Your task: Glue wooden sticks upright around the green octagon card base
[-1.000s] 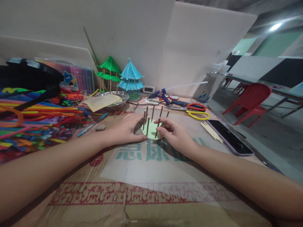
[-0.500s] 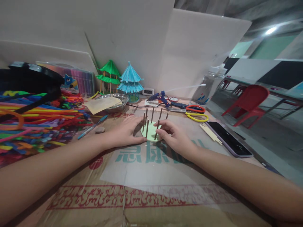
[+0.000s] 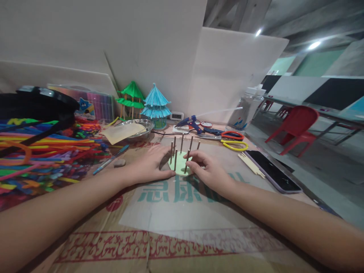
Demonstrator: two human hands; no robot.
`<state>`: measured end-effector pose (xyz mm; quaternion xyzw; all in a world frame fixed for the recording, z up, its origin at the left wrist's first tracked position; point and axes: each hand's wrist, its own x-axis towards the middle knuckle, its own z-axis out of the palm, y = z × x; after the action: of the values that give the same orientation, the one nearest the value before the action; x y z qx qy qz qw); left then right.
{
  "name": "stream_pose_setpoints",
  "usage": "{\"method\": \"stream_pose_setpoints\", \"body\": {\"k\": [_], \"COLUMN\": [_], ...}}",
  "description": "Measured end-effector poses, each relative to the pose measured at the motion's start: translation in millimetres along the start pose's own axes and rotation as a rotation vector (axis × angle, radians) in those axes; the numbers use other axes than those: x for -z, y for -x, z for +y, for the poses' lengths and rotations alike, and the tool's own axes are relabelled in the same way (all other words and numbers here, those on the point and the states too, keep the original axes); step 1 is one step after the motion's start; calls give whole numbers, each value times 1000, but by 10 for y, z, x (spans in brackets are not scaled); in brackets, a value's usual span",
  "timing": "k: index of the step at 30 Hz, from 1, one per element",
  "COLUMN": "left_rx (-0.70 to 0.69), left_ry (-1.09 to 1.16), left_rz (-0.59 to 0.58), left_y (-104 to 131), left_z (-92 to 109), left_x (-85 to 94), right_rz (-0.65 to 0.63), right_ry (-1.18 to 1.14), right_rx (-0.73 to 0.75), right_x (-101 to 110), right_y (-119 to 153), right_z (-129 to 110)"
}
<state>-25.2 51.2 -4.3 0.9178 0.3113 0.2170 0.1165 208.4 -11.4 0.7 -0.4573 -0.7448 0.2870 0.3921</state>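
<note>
A pale green disc (image 3: 179, 169) lies on the tabletop sheet, with several thin brown sticks standing upright around its rim. My left hand (image 3: 150, 163) curves around the disc's left side, thumb at the front edge and fingers behind, gripping it. Between the thumb and index finger of my right hand (image 3: 207, 168) is one brown stick (image 3: 187, 163) at the front right of the disc. The other fingers of that hand are bent beside the disc, and partly hide its right edge.
Pipe cleaners (image 3: 42, 151) crowd the left. Behind are a green pagoda model (image 3: 131, 91), a blue one (image 3: 155, 98), a metal dish (image 3: 146, 127) and a glue gun (image 3: 189, 122). Scissors (image 3: 234, 141), pale sticks (image 3: 251, 165) and a phone (image 3: 273, 170) lie right.
The camera view has shifted slightly, so the scene sits a little lower. Both hands keep about the same places at the disc and stick.
</note>
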Motion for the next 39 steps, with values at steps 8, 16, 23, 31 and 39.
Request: {"method": "stream_pose_setpoints", "body": {"k": [8,16,23,31,39], "left_rx": [14,2,-7,-13,-19], "left_ry": [-42,-25,-29,-32,10], "left_rz": [2,0,-1,15,8], "left_y": [5,14,13,9,4], "left_z": [-16,-33,-46,-42,-53], "left_x": [-5,-19,-22,-25,-23], "right_rz": [-10,-9,-35,-32,46], "right_ry": [55,80,89,88,-102], "right_rx": [-37,-9,-3,0,11], "right_x": [-4,-7,5,-5,20], "right_y": [-9,-36,-26,-34,23], "right_z": [-41,-52,-101,-59,-28]}}
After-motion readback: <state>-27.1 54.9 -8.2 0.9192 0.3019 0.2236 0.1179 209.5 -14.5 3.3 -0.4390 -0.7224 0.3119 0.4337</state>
